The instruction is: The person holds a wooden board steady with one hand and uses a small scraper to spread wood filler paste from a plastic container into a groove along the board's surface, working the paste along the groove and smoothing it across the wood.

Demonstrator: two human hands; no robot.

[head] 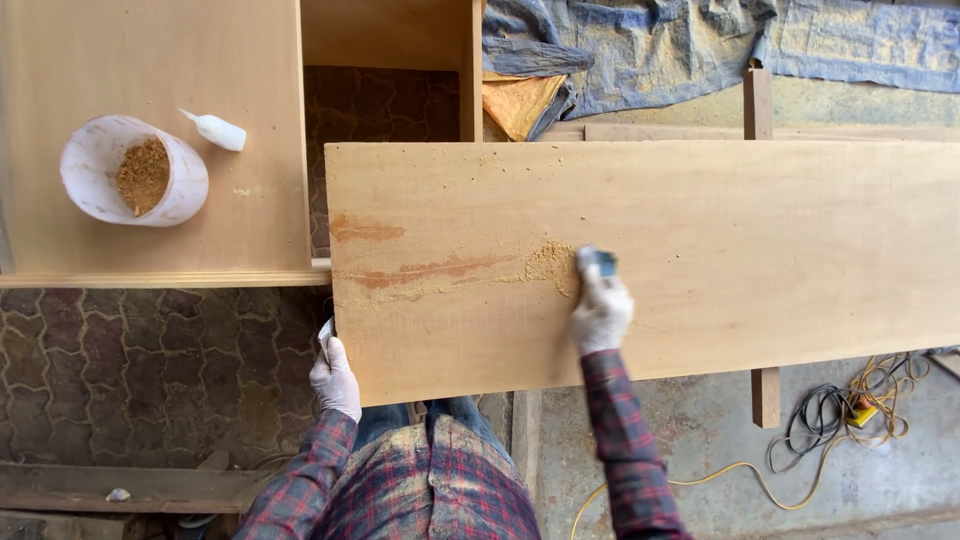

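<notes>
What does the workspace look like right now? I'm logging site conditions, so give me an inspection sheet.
Surface: large board on supports, with reddish filler streaks and a sawdust patch.
Job's things: small blue-edged scraper pressed at the sawdust.
Clutter: white tub of sawdust and glue bottle on a second panel.
Hands: both gloved; right hand holds the scraper, left hand grips the board's corner.
Cables: yellow and black cords coiled on the floor.
Surroundings: paved floor, blue tarp, orange cloth.

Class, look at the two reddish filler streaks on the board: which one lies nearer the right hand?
The longer, lower streak; it runs toward the right hand, the short one sits farther left.
</notes>
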